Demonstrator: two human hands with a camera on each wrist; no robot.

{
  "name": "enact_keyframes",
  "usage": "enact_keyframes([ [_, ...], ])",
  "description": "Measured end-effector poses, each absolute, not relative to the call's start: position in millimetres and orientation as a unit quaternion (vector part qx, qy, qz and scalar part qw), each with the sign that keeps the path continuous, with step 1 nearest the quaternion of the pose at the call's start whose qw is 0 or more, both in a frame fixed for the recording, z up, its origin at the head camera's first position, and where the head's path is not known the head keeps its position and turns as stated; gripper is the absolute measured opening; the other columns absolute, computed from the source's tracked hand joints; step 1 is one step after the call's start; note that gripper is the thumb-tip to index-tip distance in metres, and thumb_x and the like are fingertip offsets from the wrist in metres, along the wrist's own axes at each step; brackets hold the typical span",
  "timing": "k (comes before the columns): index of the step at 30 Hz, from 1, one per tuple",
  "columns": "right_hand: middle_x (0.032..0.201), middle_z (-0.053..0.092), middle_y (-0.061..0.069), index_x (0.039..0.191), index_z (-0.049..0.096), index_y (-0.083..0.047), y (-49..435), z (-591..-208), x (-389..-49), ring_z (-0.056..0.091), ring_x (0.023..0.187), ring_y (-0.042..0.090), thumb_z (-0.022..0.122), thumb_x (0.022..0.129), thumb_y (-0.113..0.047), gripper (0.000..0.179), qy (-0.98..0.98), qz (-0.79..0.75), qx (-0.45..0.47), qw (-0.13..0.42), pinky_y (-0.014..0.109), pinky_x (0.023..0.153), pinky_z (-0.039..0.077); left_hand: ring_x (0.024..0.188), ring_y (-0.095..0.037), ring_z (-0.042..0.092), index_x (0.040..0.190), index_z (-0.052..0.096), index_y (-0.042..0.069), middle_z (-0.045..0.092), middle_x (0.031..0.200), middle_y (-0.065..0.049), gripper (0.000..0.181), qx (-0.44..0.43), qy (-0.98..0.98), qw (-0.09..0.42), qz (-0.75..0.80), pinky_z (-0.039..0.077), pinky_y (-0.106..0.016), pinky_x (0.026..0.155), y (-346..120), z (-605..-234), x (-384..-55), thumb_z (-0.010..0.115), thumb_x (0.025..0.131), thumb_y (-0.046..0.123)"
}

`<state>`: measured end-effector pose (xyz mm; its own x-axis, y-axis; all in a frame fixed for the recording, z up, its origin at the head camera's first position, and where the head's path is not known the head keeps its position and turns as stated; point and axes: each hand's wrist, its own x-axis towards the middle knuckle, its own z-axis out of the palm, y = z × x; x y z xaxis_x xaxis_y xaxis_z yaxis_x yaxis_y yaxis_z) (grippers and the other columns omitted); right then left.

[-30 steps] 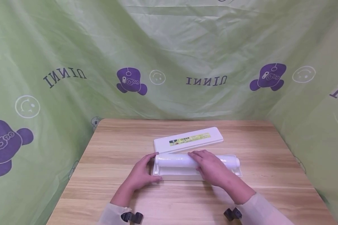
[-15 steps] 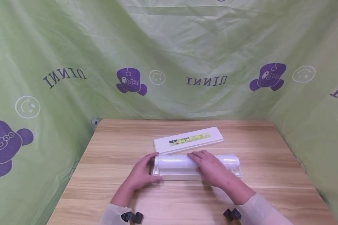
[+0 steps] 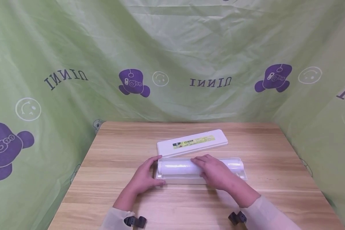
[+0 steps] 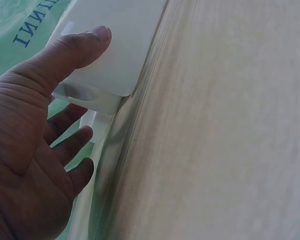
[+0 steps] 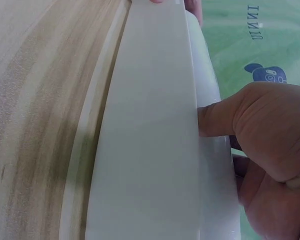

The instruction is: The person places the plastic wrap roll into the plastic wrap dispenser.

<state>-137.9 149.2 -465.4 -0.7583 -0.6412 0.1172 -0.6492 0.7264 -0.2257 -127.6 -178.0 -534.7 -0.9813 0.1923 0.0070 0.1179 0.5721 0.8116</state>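
Observation:
A long white box (image 3: 184,181) lies crosswise on the table, its top uncovered. Inside it is a shiny roll of cling film (image 3: 176,166). My left hand (image 3: 142,179) grips the box's left end, thumb on the front wall and index finger at the back corner. In the left wrist view the other fingers of that hand (image 4: 35,135) stay off the box wall (image 4: 120,45). My right hand (image 3: 217,172) holds the roll at its middle from above. The right wrist view shows its thumb against the film roll (image 5: 215,175), just behind the box's front wall (image 5: 145,125).
Behind the box lies a white lid (image 3: 194,142) with a yellow-green label, slightly askew, its left end close to the box. A wooden table (image 3: 126,137) bears everything. Green printed cloth (image 3: 172,105) hangs around its back and sides.
The cling film roll has sunk a little lower into the box and toward me, with my right hand on it. My left hand and the lid have not moved.

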Motion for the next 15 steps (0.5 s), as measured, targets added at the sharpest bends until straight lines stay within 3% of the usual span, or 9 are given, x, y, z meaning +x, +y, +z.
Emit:
enact_keyframes([
  [15,0.140,0.065,0.012,0.142,0.062,-0.005,151.5,-463.5,-142.5,0.060,0.129,0.031,0.081,0.085,-0.007,0.060,-0.924,0.140,0.355,-0.015,0.049,0.105,0.052,0.147,-0.024,0.041,0.149,0.048,0.040,0.050,0.155,0.003,0.107,0.083,0.887,0.046,0.451,0.034,-0.050,0.121,-177.6,-535.3,-128.5,0.103,0.058,0.037],
])
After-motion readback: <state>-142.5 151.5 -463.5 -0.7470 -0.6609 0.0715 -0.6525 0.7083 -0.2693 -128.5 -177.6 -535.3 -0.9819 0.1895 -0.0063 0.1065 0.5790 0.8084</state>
